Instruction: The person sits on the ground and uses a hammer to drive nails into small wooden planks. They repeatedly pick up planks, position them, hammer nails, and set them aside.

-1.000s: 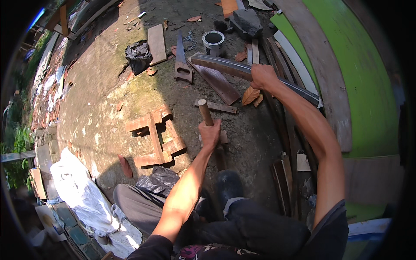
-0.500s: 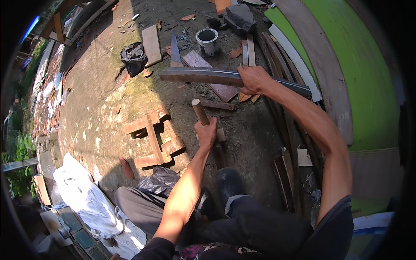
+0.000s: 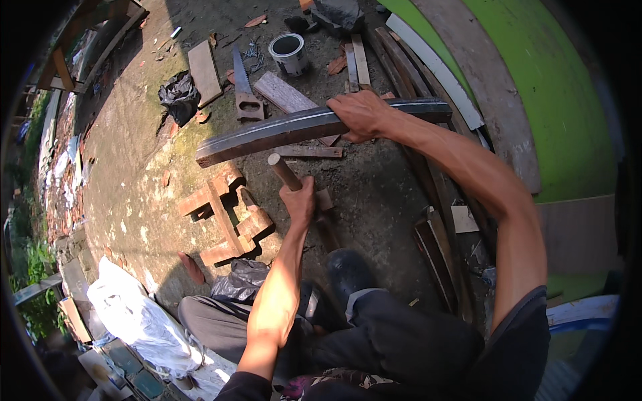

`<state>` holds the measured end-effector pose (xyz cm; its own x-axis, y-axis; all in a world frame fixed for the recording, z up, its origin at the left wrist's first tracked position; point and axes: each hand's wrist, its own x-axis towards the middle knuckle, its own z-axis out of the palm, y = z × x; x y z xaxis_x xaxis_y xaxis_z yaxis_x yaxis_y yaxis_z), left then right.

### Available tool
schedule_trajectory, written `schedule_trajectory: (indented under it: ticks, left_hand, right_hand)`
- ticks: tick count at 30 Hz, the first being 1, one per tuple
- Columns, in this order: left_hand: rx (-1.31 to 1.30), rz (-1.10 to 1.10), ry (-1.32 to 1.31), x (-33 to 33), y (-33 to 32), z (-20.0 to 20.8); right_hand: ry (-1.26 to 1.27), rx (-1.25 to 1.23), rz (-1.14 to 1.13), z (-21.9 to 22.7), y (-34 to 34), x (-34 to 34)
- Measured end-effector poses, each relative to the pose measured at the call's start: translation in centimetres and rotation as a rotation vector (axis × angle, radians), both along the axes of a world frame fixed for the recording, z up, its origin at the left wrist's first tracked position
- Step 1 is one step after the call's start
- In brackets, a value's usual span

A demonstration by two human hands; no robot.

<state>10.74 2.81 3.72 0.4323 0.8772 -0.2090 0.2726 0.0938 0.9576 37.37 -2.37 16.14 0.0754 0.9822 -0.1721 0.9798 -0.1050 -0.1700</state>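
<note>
A: Take the wooden frame (image 3: 224,215) on the ground as the marker. Where is the long beam (image 3: 281,131) now?
B: It slants across beyond the frame, its left end just past the frame's far side and its right end off to the right. One second ago that left end was well apart from the frame; it has come down and leftward.
A: And the right hand (image 3: 361,117)?
B: Beyond the frame and to its right, fingers curled over the beam, gripping it. It has shifted left along with the beam.
A: Is the beam touching the frame?
B: I can't tell; from this angle a narrow gap shows between them.
A: What about the left hand (image 3: 297,200)?
B: Just right of the frame, fingers closed around a round wooden handle (image 3: 284,172) that sticks up from the fist. It has kept much the same place beside the frame. What joins the handle's lower part is hard to make out.
A: Anything different behind?
B: The saw (image 3: 245,93) lies beyond the frame. Half a second ago the beam hid its grip; now the whole saw shows. The paint can (image 3: 287,57) stands farther out, to the frame's right, as it did before.
</note>
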Motion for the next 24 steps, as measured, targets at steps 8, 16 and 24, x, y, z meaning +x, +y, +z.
schedule_trajectory:
  ticks: [8, 16, 24]
  left_hand:
    - [-0.03, -0.051, 0.002, 1.2, -0.2, 1.5]
    - [-0.054, -0.048, -0.008, 0.8, -0.3, 1.9]
    - [-0.064, -0.028, -0.029, 0.1, 0.4, 1.3]
  right_hand:
    - [0.032, -0.229, -0.531, 0.2, 1.7, 2.9]
    - [-0.003, 0.055, -0.323, 0.9, -1.0, 3.0]
    - [0.062, 0.114, -0.044, 1.5, -0.9, -2.7]
